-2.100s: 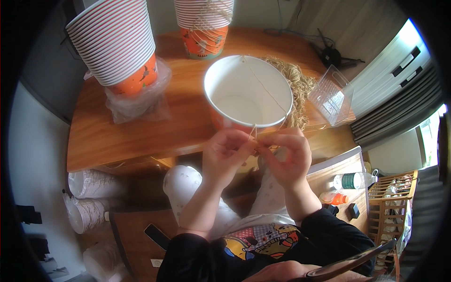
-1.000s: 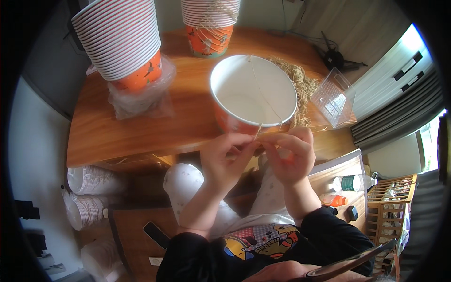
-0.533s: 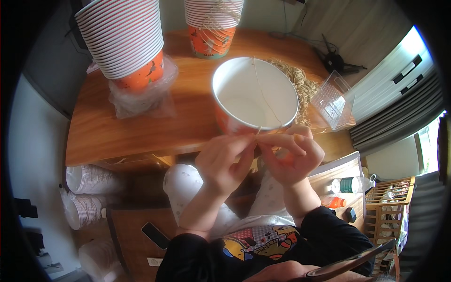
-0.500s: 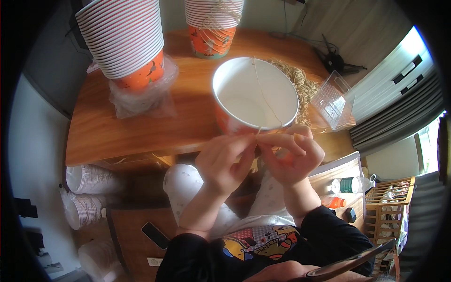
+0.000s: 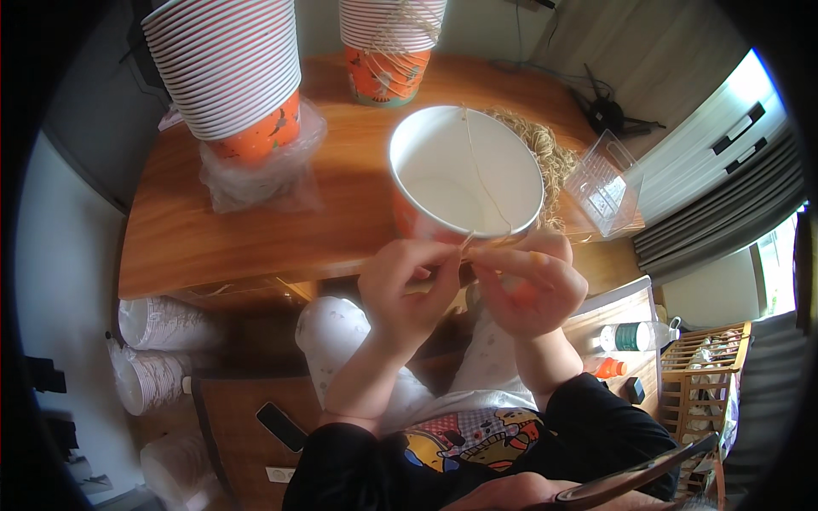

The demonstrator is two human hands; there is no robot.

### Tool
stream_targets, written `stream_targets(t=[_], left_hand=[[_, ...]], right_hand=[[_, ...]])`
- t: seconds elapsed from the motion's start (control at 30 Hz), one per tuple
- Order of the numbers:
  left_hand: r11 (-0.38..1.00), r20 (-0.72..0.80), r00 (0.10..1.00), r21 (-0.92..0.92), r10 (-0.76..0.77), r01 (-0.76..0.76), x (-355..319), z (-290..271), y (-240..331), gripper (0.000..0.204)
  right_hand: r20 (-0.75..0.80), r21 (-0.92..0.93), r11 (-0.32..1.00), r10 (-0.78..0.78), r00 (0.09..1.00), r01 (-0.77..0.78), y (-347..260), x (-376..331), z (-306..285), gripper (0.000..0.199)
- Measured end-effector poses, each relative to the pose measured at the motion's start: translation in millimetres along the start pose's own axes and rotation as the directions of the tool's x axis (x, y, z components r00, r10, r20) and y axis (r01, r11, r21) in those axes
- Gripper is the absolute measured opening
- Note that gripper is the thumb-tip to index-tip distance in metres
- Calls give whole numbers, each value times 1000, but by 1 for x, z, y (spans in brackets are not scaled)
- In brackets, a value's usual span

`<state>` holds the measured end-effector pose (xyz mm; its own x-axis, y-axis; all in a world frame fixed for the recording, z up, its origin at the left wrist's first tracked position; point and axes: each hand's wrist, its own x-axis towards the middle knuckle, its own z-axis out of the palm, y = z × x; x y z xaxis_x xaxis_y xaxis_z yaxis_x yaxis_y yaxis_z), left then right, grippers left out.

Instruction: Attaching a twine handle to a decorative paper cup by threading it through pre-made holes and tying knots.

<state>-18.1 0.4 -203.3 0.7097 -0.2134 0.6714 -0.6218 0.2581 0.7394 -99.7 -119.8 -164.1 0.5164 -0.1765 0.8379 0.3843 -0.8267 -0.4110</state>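
A large paper bucket [image 5: 464, 175], white inside and orange outside, is held above the front edge of the wooden table [image 5: 256, 230]. A thin tan string [image 5: 481, 175] runs across its mouth from the far rim to the near rim. My left hand [image 5: 409, 285] pinches the string end at the near rim. My right hand [image 5: 524, 281] meets it there, fingers closed on the string and the bucket's lower side.
Two tall stacks of striped paper buckets [image 5: 230, 72] [image 5: 388, 38] stand at the back of the table, one on a plastic bag. A heap of tan string [image 5: 545, 157] and a clear plastic box [image 5: 605, 183] lie right. Cup sleeves [image 5: 158, 328] and a phone [image 5: 281, 426] lie below.
The bucket has risen and tilted slightly toward me. Both hands have closed in together at its near rim, working the string.
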Motion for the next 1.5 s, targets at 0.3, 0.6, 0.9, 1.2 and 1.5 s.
stream_targets(t=[0.3,0.6,0.9,1.2,1.5], left_hand=[[1000,6,1000,17,18,-18,-4,-2,-2,11],[985,30,990,99,135,-138,-1,-5,1,6],[961,31,988,227,154,-157,-4,-6,3,10],[939,-20,987,311,157,-143,-4,-3,10,17],[993,4,994,36,-113,113,-11,-4,10,12]], right_hand=[[-28,-35,978,-207,978,206,16,1,10,53],[139,-160,986,-20,990,43,2,6,-1,38],[155,-144,985,-77,985,100,7,5,-2,36],[70,-137,947,-284,956,291,17,5,3,45],[71,-156,969,-181,981,190,9,2,2,46]])
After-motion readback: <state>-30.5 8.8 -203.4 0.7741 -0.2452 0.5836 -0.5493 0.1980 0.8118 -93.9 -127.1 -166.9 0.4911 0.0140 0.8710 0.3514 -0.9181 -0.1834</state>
